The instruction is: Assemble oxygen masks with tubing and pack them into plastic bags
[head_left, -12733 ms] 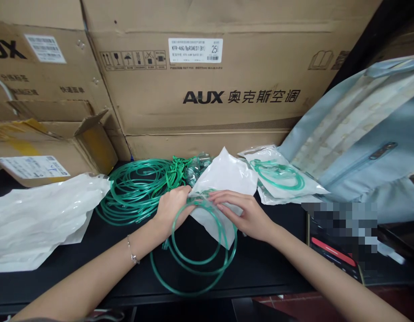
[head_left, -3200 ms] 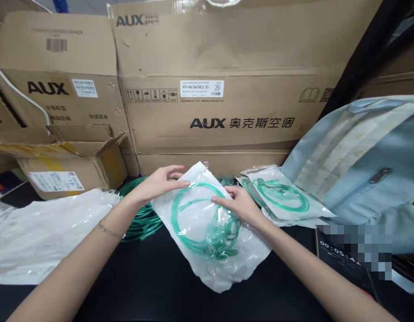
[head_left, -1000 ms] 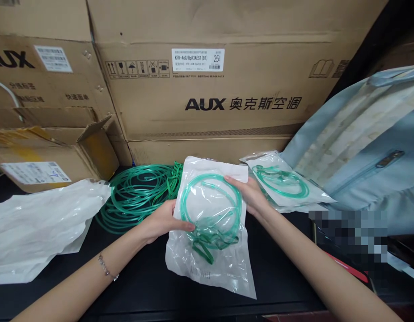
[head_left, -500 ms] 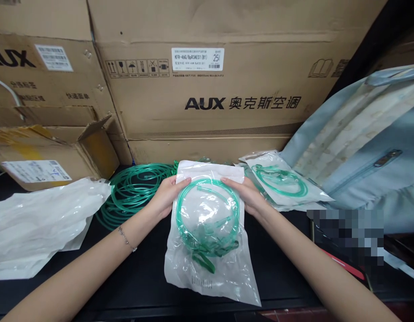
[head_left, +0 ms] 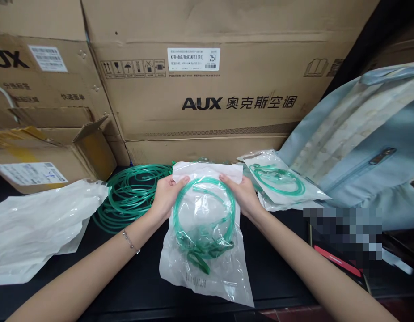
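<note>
A clear-fronted, white-backed pouch point(head_left: 207, 281) hangs between my two hands above the black table. Inside it lies a coil of green tubing point(head_left: 232, 210), with a darker green strap at the bottom. My left hand point(head_left: 167, 194) pinches the pouch's upper left edge, thumb in front and fingers behind. On the upper right edge, my right hand point(head_left: 242, 192) grips the same way. Behind my left hand is a loose heap of green tubing point(head_left: 126, 192). Nearest my right hand are other filled pouches point(head_left: 280, 179), one on top of another.
White pouches point(head_left: 42, 228) lie at the left, before an open cardboard box point(head_left: 35, 165). Large cartons point(head_left: 207, 120) wall off the back. A light blue bag point(head_left: 354, 147) stands at the right, near a red-and-black object point(head_left: 339, 261) and a blurred-out patch.
The pouch and both hands stay in nearly the same place, with the pouch's lower end shifted slightly left. The whole view has drifted a little.
</note>
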`<state>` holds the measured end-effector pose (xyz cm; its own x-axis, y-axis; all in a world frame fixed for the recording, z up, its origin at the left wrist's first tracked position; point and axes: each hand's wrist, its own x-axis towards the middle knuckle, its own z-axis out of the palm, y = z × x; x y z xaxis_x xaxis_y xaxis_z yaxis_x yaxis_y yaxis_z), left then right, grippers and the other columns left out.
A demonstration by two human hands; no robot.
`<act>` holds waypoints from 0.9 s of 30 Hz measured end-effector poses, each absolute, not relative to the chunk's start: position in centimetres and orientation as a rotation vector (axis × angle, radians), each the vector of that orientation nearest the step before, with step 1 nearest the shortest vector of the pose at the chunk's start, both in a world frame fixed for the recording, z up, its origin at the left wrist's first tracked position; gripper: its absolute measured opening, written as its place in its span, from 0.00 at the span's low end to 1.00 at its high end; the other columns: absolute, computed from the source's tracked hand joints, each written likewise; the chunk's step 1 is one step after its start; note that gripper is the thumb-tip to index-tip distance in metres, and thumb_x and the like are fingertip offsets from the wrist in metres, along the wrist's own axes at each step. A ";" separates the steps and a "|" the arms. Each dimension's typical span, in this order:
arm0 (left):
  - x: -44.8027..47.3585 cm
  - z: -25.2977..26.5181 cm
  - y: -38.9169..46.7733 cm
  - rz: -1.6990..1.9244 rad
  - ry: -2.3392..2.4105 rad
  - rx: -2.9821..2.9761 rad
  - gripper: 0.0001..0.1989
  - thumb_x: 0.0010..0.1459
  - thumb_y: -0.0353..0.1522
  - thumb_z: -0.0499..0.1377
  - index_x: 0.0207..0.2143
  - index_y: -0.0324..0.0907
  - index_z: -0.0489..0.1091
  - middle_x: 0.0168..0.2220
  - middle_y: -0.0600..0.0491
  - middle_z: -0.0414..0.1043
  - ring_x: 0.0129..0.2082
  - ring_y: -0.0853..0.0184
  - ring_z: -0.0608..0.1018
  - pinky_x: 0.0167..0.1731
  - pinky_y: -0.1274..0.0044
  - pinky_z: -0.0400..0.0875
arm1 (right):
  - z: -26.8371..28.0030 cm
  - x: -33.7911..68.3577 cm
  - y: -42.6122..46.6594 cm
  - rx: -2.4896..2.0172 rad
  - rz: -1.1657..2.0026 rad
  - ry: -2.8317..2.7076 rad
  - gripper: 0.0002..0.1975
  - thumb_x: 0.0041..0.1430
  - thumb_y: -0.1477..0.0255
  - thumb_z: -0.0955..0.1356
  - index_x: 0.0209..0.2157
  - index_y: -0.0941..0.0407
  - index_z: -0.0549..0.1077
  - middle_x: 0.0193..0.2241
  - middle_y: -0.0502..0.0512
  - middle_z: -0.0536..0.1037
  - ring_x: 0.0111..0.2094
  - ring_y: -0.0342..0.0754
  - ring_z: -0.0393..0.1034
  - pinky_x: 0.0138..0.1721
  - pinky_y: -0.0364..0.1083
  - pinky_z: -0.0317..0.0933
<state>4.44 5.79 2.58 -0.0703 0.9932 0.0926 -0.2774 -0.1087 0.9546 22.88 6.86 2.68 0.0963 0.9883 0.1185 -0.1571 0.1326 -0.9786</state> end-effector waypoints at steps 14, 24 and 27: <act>1.7 2.7 6.2 1.313 0.905 0.900 0.13 0.43 0.34 0.66 0.32 0.36 0.73 0.27 0.51 0.76 0.25 0.70 0.76 0.28 0.80 0.71 | 1.8 23.3 7.7 -0.948 1.349 -1.064 0.15 0.36 0.65 0.74 0.28 0.60 0.76 0.21 0.51 0.78 0.30 0.48 0.73 0.32 0.44 0.64; 1.8 1.8 4.9 1.269 0.926 0.922 0.16 0.40 0.30 0.67 0.35 0.36 0.72 0.29 0.50 0.77 0.26 0.67 0.77 0.30 0.77 0.72 | 1.8 23.4 7.2 -0.925 1.484 -1.133 0.19 0.41 0.65 0.73 0.37 0.57 0.74 0.29 0.53 0.79 0.28 0.46 0.73 0.30 0.43 0.67; 1.4 1.9 5.2 1.313 0.936 0.909 0.17 0.40 0.30 0.67 0.36 0.36 0.72 0.29 0.50 0.78 0.27 0.67 0.78 0.30 0.77 0.72 | 1.8 23.2 6.9 -0.929 1.563 -1.192 0.18 0.40 0.69 0.73 0.37 0.57 0.73 0.28 0.53 0.79 0.27 0.46 0.74 0.30 0.43 0.67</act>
<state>1.44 5.20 1.85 0.0313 0.9987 -0.0414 -0.3649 0.0500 0.9297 23.22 6.91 1.80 -0.2811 0.9592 -0.0299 -0.2250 -0.0961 -0.9696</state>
